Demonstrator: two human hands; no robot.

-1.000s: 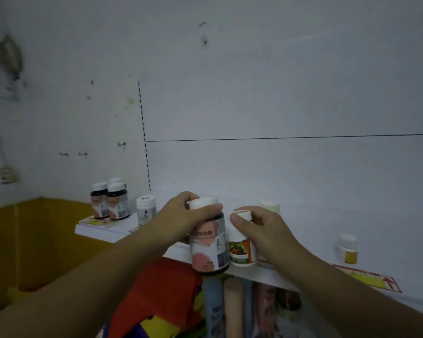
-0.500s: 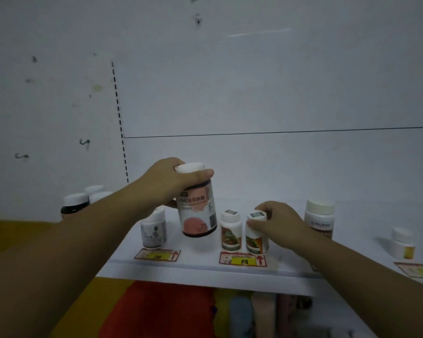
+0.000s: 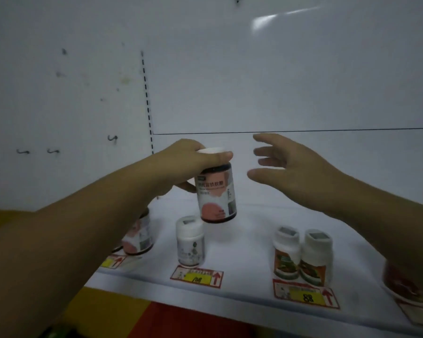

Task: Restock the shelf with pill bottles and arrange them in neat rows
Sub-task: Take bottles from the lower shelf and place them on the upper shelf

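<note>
My left hand [image 3: 188, 162] grips a dark pill bottle [image 3: 216, 193] with a pink label by its white cap, holding it in the air above the white shelf [image 3: 242, 245]. Spread-fingered and empty, my right hand [image 3: 286, 167] hovers just right of that bottle. Below stands a small white bottle [image 3: 190, 241]. Two white bottles with orange-green labels [image 3: 302, 256] stand side by side at the front right. A matching pink-labelled bottle [image 3: 138, 237] is partly hidden behind my left forearm.
Price tags lie along the shelf's front edge: one [image 3: 197, 275] under the small white bottle, one marked 88 [image 3: 305, 293] under the pair. A blurred reddish bottle [image 3: 405, 284] sits at the far right. The white back wall [image 3: 254, 81] rises behind.
My right hand let go of the orange-labelled bottle and rose, fingers spread, beside the held bottle. The left hand still holds its bottle in the air. The camera moved closer.
</note>
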